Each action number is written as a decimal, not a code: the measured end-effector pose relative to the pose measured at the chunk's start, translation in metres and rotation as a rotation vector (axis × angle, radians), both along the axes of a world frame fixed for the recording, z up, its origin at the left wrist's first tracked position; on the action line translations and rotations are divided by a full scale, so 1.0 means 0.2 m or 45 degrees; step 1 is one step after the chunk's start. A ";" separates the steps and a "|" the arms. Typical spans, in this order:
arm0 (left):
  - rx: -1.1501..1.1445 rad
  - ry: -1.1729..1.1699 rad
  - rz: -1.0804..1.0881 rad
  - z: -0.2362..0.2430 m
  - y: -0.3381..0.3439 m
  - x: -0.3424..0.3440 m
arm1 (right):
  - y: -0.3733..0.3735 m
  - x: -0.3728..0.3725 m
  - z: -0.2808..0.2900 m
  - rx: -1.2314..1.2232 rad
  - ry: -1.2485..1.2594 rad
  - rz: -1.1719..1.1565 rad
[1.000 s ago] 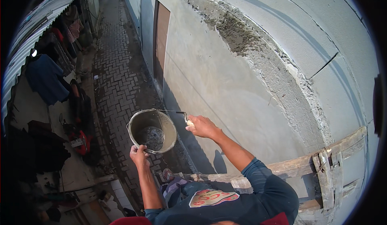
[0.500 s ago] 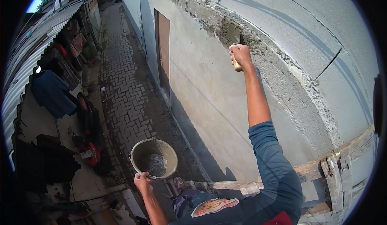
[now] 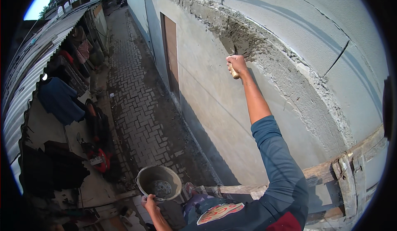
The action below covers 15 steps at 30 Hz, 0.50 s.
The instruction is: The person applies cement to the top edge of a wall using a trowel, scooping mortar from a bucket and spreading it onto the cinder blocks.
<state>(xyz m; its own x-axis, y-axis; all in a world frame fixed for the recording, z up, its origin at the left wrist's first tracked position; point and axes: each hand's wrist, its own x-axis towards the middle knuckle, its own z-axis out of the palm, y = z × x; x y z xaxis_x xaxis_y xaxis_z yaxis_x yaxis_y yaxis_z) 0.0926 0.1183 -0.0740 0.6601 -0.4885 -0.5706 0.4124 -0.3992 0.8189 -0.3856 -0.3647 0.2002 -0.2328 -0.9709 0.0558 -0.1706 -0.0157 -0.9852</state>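
My right hand point(image 3: 237, 63) is closed around the wooden handle of a trowel point(image 3: 228, 45), out at the end of my stretched arm. The trowel's blade lies against the wall at the lower left border of a dark, wet mortar patch point(image 3: 247, 44). Low in the view, my left hand point(image 3: 149, 201) grips the near rim of a bucket point(image 3: 145, 180). The bucket is tilted so that its inside shows, with some greyish residue on the bottom.
Rough timber rails point(image 3: 322, 172) cross in front of me at the lower right. Far below runs a paved alley point(image 3: 136, 111) beside a brown door point(image 3: 170, 49). A corrugated roof point(image 3: 41, 65), hanging clothes point(image 3: 62, 100) and a red motorbike point(image 3: 99, 160) line the left.
My right hand and the trowel have moved left and slightly down along the wall. The wet mortar patch shows more fully. The bucket and my left hand sit lower in the view.
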 end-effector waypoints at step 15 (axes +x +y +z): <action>-0.301 0.007 -0.404 0.36 -0.42 -0.30 | 1.13 0.40 0.12 0.414 0.843 0.963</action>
<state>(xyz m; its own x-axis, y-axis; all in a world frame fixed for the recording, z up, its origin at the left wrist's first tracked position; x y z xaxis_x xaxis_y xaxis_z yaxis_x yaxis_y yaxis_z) 0.0334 0.0339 -0.0019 0.4527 -0.7861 -0.4210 0.3034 -0.3081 0.9017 -0.3049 -0.1385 0.2241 0.4207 -0.8417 -0.3384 -0.7317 -0.0943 -0.6751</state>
